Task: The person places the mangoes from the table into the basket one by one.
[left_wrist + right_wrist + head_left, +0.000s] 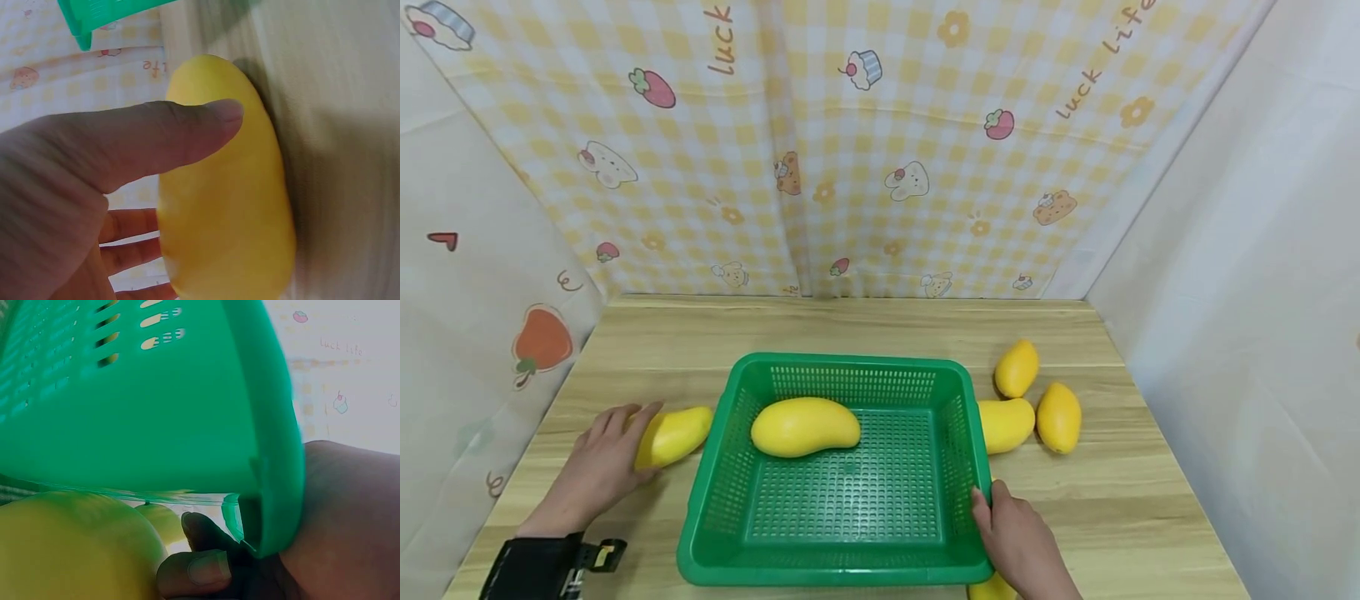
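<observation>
A green plastic basket (842,577) with slotted walls stands on the table, one yellow mango (805,427) lying inside it toward the left. My right hand (1021,537) grips the basket's right rim near its front corner; in the right wrist view the green rim (275,456) passes between thumb and palm. Left of the basket, my left hand (606,458) holds another yellow mango (676,437) on the table. From the left wrist, the thumb lies across this mango (225,206), with several fingers at its far side.
Right of the basket lie a large mango (1006,425), partly hidden by the wall, and two smaller yellow fruits, one farther back (1017,368) and one to the right (1059,418). Another yellow fruit (991,588) shows beneath my right hand. Printed cloth (865,150) hangs behind the table.
</observation>
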A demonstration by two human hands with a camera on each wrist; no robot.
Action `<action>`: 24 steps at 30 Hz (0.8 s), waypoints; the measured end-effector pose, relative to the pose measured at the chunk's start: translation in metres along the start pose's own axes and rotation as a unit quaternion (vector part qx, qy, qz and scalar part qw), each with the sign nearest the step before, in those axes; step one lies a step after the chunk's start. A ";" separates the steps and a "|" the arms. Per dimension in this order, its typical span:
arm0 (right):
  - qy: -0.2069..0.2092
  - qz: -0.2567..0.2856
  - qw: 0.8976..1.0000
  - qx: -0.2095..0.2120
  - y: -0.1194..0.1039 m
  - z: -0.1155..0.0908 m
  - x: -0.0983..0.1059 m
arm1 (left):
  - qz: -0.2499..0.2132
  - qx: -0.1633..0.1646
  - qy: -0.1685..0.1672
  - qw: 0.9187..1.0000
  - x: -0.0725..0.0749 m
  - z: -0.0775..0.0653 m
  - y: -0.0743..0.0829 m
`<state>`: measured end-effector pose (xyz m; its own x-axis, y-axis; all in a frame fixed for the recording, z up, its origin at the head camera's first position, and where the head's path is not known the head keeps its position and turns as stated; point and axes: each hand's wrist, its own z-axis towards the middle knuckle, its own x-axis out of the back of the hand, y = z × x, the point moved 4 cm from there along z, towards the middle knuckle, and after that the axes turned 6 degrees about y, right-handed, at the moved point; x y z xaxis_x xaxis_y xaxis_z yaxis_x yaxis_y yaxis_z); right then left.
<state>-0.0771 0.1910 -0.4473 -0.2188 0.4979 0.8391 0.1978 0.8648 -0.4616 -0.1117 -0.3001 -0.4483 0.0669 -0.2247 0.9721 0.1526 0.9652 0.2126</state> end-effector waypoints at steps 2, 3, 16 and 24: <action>0.000 0.001 1.000 -0.001 0.000 0.000 0.000 | 0.000 0.002 -0.004 1.000 -0.002 0.000 -0.002; -0.001 0.001 1.000 -0.002 0.000 0.000 0.000 | 0.000 0.003 -0.005 1.000 -0.003 0.000 -0.004; -0.005 -0.002 1.000 -0.001 0.000 -0.001 -0.002 | 0.012 0.017 0.001 1.000 -0.009 0.001 -0.007; -0.007 0.003 1.000 -0.002 0.000 0.000 -0.003 | 0.014 0.028 -0.003 0.999 -0.013 0.002 -0.008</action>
<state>-0.0764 0.1900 -0.4496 -0.2309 0.5041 0.8322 0.2037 0.8614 -0.4653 -0.1158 -0.3044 -0.4622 0.0640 -0.1976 0.9782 0.0946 0.9770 0.1911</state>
